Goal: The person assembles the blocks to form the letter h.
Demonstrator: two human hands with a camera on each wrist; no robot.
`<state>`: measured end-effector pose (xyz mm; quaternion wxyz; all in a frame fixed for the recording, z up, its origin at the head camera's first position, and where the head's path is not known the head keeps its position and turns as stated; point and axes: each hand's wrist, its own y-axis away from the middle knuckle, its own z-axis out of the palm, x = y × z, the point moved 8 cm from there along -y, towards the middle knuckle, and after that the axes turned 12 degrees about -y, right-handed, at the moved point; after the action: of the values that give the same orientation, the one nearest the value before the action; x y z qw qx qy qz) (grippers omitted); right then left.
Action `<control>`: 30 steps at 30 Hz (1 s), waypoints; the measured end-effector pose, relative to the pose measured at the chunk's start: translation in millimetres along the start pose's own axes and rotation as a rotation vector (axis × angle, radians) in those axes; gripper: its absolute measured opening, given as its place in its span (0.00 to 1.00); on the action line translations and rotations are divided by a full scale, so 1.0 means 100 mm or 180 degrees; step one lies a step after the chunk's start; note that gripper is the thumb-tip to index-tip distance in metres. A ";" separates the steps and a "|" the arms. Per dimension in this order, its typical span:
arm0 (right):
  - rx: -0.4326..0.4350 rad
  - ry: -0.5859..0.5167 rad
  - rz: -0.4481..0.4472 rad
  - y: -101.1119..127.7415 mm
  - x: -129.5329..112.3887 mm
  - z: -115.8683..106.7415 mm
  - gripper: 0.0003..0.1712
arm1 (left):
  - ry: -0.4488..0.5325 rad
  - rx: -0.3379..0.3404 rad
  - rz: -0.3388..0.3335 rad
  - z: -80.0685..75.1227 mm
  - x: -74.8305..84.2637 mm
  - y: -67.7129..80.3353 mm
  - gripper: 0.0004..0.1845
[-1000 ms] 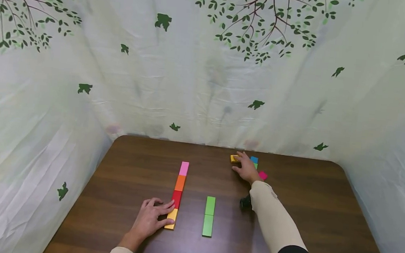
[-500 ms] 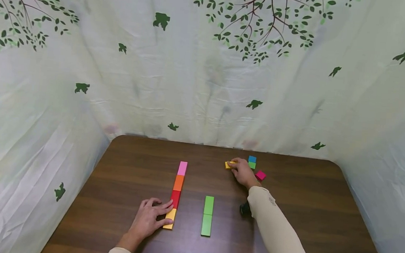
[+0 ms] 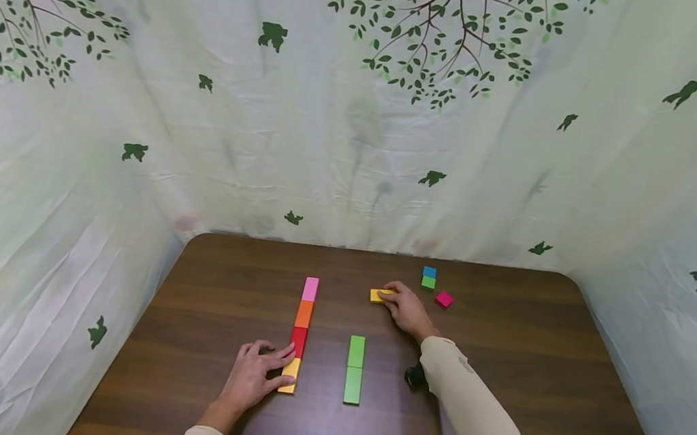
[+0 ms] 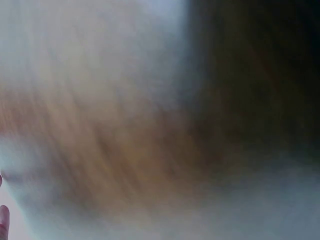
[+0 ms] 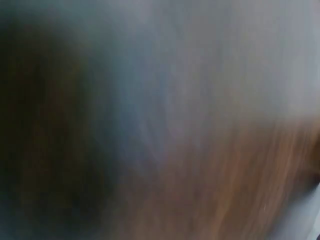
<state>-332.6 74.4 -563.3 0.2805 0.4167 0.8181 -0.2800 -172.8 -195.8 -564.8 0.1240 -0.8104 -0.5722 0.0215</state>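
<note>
Right hand (image 3: 408,312) pinches yellow block (image 3: 378,296).
Left hand (image 3: 253,375), fingers spread, touches red block (image 3: 299,339) and amber block (image 3: 291,368) in a row; green pair (image 3: 354,369) lies nearby.

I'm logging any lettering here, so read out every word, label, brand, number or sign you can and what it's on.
There is no readable text.
Blocks: no lettering visible.
Right sleeve: a faint mark, too small to make out.
Backdrop: branches, leaves, green shapes; no words.
Both wrist views: too blurred to read.
</note>
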 end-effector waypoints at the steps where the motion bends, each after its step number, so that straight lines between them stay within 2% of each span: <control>1: 0.0008 -0.0017 -0.0032 0.00 -0.03 0.01 0.14 | -0.0005 0.0011 0.0000 -0.01 0.00 0.00 0.31; 10: 0.0052 -0.0087 0.0021 0.01 -0.15 0.12 0.11 | 0.0026 -0.0070 -0.0038 -0.01 0.00 0.00 0.31; 15: 0.0045 -0.0008 -0.0106 0.00 -0.22 0.19 0.11 | 0.0051 -0.0119 -0.0057 0.00 0.00 0.00 0.31; 19: -0.0058 -0.0042 -0.0086 -0.03 -0.28 0.26 0.11 | 0.0079 -0.0108 -0.0055 -0.01 0.01 0.00 0.30; 25: -0.0232 -0.0080 -0.0062 -0.09 -0.40 0.36 0.11 | 0.0048 0.0047 -0.0004 -0.03 0.02 0.00 0.31; 30: -0.0257 -0.0041 -0.0180 -0.14 -0.52 0.43 0.10 | 0.0078 -0.0029 -0.0039 -0.01 0.01 0.00 0.30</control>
<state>-309.1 11.1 -553.7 0.2943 0.3799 0.8384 -0.2572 -172.5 -195.2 -563.9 0.1274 -0.8077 -0.5757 0.0081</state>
